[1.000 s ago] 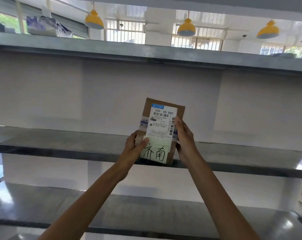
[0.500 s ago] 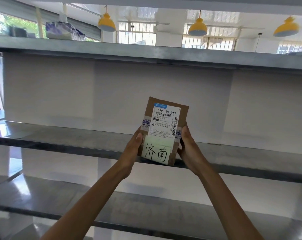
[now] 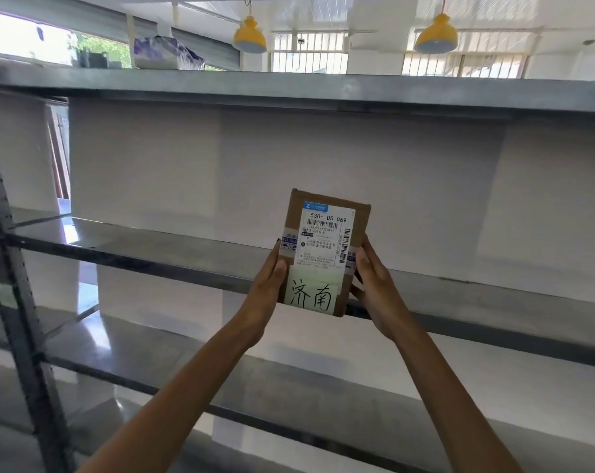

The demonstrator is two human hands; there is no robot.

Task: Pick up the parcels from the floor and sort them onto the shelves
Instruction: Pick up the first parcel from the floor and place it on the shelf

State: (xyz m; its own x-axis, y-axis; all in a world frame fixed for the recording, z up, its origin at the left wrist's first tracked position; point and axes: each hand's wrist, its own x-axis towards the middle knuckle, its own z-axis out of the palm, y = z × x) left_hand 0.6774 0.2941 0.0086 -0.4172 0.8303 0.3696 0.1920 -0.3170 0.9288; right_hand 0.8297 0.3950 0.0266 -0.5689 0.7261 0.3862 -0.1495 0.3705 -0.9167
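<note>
A small brown cardboard parcel (image 3: 326, 233) with a white shipping label and a pale handwritten note stands upright in front of the middle shelf (image 3: 152, 247). My left hand (image 3: 267, 288) grips its left edge and my right hand (image 3: 374, 285) grips its right edge. The parcel's bottom edge is level with the shelf's front lip; whether it rests on the shelf I cannot tell.
The metal rack has a top shelf (image 3: 289, 87) with a wrapped bundle (image 3: 166, 52) on it, a lower shelf (image 3: 186, 363) and a perforated upright post (image 3: 12, 268) at the left. Yellow lamps (image 3: 250, 37) hang behind.
The view has swung left, bringing the rack's left post into sight. The parcel has stayed upright in both hands at the middle shelf's front edge.
</note>
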